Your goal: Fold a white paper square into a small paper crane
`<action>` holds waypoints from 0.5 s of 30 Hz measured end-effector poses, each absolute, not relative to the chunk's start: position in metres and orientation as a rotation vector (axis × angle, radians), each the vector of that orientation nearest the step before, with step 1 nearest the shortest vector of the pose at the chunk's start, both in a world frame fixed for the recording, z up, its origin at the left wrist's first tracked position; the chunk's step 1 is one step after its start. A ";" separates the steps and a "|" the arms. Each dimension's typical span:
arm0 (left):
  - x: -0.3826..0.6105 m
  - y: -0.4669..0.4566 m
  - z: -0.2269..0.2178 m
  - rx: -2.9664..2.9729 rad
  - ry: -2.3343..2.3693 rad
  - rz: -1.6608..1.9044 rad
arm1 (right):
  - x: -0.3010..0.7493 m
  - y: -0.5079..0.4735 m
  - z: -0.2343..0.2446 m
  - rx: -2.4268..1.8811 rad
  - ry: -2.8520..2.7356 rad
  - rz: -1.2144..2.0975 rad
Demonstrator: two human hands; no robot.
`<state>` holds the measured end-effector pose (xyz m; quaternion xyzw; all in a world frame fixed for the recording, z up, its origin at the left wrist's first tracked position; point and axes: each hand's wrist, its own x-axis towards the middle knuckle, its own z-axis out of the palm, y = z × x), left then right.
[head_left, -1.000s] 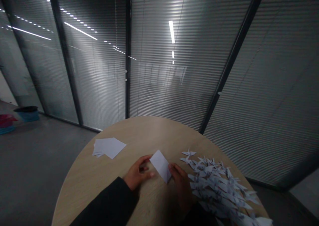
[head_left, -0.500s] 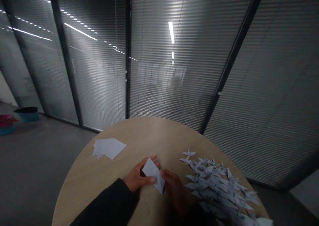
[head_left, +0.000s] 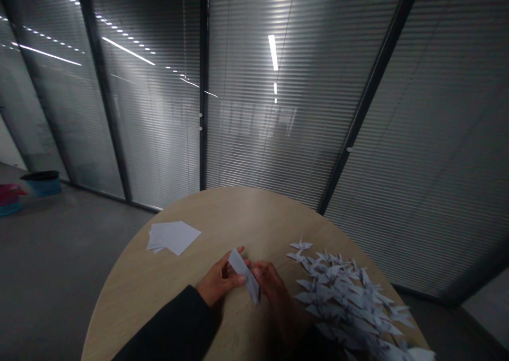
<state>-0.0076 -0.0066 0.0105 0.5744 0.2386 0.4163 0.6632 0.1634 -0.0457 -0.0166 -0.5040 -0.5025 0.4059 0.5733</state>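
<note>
Both hands hold one folded white paper (head_left: 243, 272) just above the round wooden table (head_left: 199, 212). My left hand (head_left: 218, 282) pinches its left side, thumb and fingers closed on it. On the paper's right side, my right hand (head_left: 274, 289) grips it with closed fingers. The paper stands nearly edge-on, tilted, narrow in view. Dark sleeves cover both forearms.
A small stack of white paper sheets (head_left: 174, 236) lies on the table to the far left. A heap of several folded paper cranes (head_left: 345, 302) covers the table's right side. Glass walls with blinds (head_left: 274, 112) stand behind; coloured bins (head_left: 40, 182) sit on the floor far left.
The paper was a flat rectangle between the hands; it has been folded narrower and turned edge-on. My hands have drawn closer together around it.
</note>
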 end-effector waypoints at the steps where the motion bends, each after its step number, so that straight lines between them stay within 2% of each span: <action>1: -0.007 -0.005 0.009 1.286 0.566 0.960 | 0.162 -0.043 -0.018 -1.185 -1.165 0.943; 15: -0.004 -0.002 0.003 1.265 0.621 0.994 | 0.160 -0.045 -0.015 -1.183 -1.173 0.878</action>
